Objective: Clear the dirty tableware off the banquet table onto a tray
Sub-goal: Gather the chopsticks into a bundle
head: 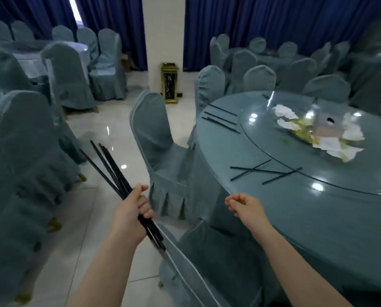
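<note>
— Beside the banquet table (295, 229), what have you got in each hand?

— My left hand (133, 206) is clenched round a bundle of black chopsticks (112, 169), gripped near one end so the long ends fan up and away from me over the floor. I hold them in one fist, I think, so the other hand is free to gather more. My right hand (243, 207) holds nothing; its fingers are loosely curled, hovering just off the table's near edge.

— What is left on the table?

— A crossed scatter of chopsticks (265, 171) lies close to my right hand, partly on the cloth and partly on the glass turntable (295, 173). A second lot, the far chopsticks (221, 118), lie roughly side by side at the table's far-left edge, behind the covered chair (158, 138). At the middle of the turntable sits a heap of crumpled white napkins (317, 131) with yellowish scraps; it is too blurred to make out more.

— And the tray?

— I cannot see one from here.

— Your next move?

— Probably the crossed ones, since they are nearest my free hand. They overlap, so I would pick them up one by one and pass them into the left fist, which is already quite full and could let one slip.
</note>
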`<state>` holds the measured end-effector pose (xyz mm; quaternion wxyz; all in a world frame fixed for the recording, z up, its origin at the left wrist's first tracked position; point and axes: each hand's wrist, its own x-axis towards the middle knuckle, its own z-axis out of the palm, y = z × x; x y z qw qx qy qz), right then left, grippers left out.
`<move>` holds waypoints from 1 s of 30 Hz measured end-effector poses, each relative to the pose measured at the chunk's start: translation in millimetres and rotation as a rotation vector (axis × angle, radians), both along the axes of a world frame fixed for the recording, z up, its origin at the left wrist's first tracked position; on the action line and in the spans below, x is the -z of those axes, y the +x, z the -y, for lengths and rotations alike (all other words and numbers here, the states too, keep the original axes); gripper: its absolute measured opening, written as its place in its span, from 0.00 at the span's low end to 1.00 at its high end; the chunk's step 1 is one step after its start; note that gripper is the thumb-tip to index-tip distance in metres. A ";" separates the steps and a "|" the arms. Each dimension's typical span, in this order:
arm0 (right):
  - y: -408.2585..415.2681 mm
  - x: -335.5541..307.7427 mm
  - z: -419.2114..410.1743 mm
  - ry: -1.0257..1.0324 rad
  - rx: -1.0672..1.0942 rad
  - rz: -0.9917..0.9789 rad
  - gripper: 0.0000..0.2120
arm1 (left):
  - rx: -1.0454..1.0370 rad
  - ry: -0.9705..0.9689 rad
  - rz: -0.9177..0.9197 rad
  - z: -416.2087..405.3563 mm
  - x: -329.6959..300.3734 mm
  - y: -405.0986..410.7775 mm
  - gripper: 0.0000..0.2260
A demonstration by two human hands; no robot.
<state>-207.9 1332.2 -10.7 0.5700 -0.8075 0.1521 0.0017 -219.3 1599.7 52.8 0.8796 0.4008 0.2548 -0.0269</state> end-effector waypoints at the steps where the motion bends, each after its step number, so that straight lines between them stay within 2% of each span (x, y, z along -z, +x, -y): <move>1: 14.6 4.9 -4.8 -0.001 0.016 -0.004 0.10 | 0.039 -0.013 0.005 -5.6 1.3 18.6 0.09; 7: 94.1 17.6 -49.9 -0.022 0.065 -0.102 0.07 | 0.160 -0.030 -0.044 -53.2 3.8 112.5 0.10; 10: 140.9 17.7 -72.6 -0.038 0.109 -0.090 0.07 | 0.262 0.003 -0.031 -77.8 2.5 174.5 0.09; 17: 213.3 22.3 -111.1 -0.053 0.423 -0.072 0.07 | 0.452 0.068 0.062 -116.1 -7.0 316.5 0.11; 25: 236.6 40.7 -82.7 -0.057 0.768 -0.142 0.05 | 0.675 0.053 0.029 -68.2 -1.7 432.6 0.11; 30: 270.9 57.7 -34.1 -0.117 0.885 -0.189 0.02 | 0.823 0.049 0.039 -10.7 5.8 497.7 0.11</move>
